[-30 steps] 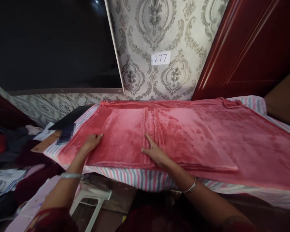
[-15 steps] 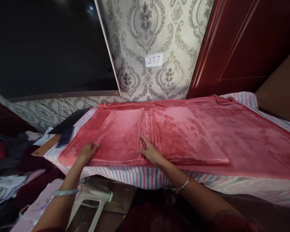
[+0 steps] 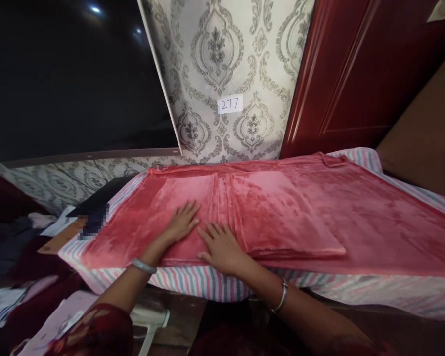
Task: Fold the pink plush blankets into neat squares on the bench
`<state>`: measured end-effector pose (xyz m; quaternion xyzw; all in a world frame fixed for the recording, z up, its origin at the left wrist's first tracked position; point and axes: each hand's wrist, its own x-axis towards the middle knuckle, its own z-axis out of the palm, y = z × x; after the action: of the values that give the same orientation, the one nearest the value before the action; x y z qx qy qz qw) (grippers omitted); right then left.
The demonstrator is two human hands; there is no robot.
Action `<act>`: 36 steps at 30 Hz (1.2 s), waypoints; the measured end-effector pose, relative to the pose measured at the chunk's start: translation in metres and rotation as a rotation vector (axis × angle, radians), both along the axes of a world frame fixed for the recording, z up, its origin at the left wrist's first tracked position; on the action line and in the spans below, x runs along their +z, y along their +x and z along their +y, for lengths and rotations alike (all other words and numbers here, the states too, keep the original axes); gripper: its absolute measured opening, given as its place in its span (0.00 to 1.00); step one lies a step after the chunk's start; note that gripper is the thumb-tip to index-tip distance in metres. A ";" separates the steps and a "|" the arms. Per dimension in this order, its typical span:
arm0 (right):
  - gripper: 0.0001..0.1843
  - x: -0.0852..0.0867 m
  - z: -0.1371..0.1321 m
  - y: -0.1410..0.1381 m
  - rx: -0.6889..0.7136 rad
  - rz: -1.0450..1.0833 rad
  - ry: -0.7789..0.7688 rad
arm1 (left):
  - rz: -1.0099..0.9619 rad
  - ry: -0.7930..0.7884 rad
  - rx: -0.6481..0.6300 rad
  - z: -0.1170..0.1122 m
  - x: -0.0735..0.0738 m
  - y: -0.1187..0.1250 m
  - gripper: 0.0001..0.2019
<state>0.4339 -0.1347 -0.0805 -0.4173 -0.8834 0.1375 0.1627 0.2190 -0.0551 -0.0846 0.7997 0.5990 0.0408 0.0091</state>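
A plush pinkish-red blanket [image 3: 282, 212] lies folded in layers, its two folded sides meeting near a seam left of centre. My left hand [image 3: 183, 221] rests flat on the left folded part, fingers stretched out and pointing away from me. Just right of it, my right hand [image 3: 220, 247] is spread over the near end of the seam, palm down. Neither hand grips the fabric. Beneath the folded part, more pinkish-red plush cloth [image 3: 385, 232] stretches out to the right.
A striped cloth [image 3: 207, 284] hangs over the table's front edge. Behind stand a large dark screen [image 3: 77, 79] and a wall with a paper marked 277 [image 3: 230, 104]. A white stool [image 3: 152, 316] is below, with heaped clothes [image 3: 33, 267] at the left.
My left hand has moved right, from the blanket's near left edge onto its surface. My right hand has let go of the pinched edge and spread flat. The view has tilted slightly.
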 end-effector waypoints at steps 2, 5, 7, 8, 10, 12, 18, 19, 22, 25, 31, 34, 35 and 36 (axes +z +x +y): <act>0.38 -0.019 -0.002 0.001 0.006 -0.023 -0.059 | 0.037 -0.058 -0.013 -0.003 -0.008 0.009 0.30; 0.37 -0.034 -0.005 0.004 0.001 -0.002 -0.039 | 0.024 -0.035 -0.018 0.003 -0.007 0.011 0.31; 0.37 -0.034 -0.007 0.004 0.001 0.004 -0.040 | 0.008 -0.024 -0.048 0.019 0.001 0.013 0.31; 0.37 -0.033 -0.007 0.004 0.002 0.005 -0.045 | 0.005 -0.039 -0.068 0.031 0.006 0.016 0.31; 0.37 -0.031 -0.007 0.003 0.005 0.013 -0.052 | 0.001 -0.108 -0.088 0.059 0.015 0.028 0.31; 0.38 -0.029 -0.007 0.003 0.006 0.032 -0.050 | -0.004 -0.164 -0.064 0.091 0.022 0.043 0.31; 0.39 -0.032 -0.008 0.004 0.009 0.058 -0.062 | -0.021 -0.129 -0.012 0.159 0.016 0.076 0.31; 0.38 -0.033 -0.008 0.005 0.010 0.065 -0.067 | -0.021 -0.119 -0.004 0.165 0.012 0.079 0.31; 0.38 -0.031 -0.008 0.006 0.015 0.089 -0.095 | -0.019 -0.085 0.016 0.171 0.001 0.081 0.32; 0.37 -0.030 -0.007 0.007 0.022 0.098 -0.119 | -0.019 -0.062 0.022 0.170 -0.006 0.081 0.32; 0.36 -0.017 -0.012 0.006 0.030 0.068 -0.115 | -0.034 -0.064 0.029 0.168 0.002 0.080 0.31; 0.28 0.002 -0.017 0.023 0.065 0.089 -0.079 | -0.065 -0.059 0.025 0.166 0.012 0.086 0.30; 0.24 0.009 -0.017 0.033 0.049 0.109 -0.058 | -0.080 -0.043 0.019 0.165 0.015 0.091 0.30; 0.22 0.014 -0.015 0.045 0.007 0.128 -0.033 | -0.096 -0.021 0.005 0.163 0.018 0.097 0.30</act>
<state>0.4789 -0.1494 -0.0670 -0.4074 -0.8703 0.1792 0.2112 0.3155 0.1080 -0.0666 0.7950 0.6004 0.0729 0.0461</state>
